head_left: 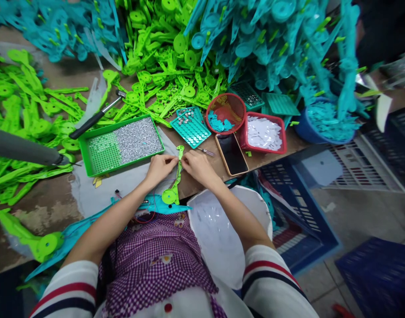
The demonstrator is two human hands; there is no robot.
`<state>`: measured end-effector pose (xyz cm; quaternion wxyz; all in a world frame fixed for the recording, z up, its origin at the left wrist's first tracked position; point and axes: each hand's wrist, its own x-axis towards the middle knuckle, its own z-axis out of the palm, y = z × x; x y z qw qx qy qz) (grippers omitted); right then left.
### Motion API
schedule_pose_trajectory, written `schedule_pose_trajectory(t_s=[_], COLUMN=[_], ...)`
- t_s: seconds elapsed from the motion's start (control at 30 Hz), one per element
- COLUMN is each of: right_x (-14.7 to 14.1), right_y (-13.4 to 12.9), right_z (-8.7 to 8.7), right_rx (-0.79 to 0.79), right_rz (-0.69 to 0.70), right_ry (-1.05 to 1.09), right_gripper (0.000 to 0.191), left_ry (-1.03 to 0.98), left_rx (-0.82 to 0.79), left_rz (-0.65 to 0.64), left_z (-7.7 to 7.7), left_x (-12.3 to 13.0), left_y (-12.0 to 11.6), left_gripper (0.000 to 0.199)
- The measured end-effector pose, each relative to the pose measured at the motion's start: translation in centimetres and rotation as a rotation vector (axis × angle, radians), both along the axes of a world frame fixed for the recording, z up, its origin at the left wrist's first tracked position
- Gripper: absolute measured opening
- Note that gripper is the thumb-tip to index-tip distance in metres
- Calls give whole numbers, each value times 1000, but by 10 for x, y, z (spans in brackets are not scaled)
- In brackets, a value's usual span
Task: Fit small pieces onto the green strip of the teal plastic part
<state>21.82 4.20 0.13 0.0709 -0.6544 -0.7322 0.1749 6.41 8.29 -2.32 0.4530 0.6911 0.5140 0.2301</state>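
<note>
A lime-green plastic part (177,180), long and narrow with a round disc at its near end, stands between my hands at the table's front edge. My left hand (160,169) is closed, its thumb and fingertips pinching the part's left side near the top. From the right, my right hand (200,168) is also closed, fingertips pressed together at the part's upper edge. Anything small between those fingertips is hidden. Below the disc lies a turquoise plastic part (161,204) with thin red wires, against the checked apron (149,260).
A green tray (85,152) of small metal pieces sits left, near a hammer (98,114). Ahead are a turquoise tray (194,137), a red basket (227,104), a red tub (284,148) of white pieces and a phone (232,154). Green and turquoise parts are heaped behind.
</note>
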Motion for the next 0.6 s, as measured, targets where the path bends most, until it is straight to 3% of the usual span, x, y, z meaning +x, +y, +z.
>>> schedule_pose_trajectory(t_s=[0.4,0.6], right_x=[5,5], right_y=[-1,-4], right_z=[-10,-17], right_rx=[56,66], right_rz=[14,-65], right_ry=[69,164], right_gripper=[15,11], left_ry=[-46,-42], left_rx=[-55,-36], left_rz=[-15,-29], left_z=[-1,-3], left_x=[0,-1], left_y=[1,2], left_gripper=[17,17])
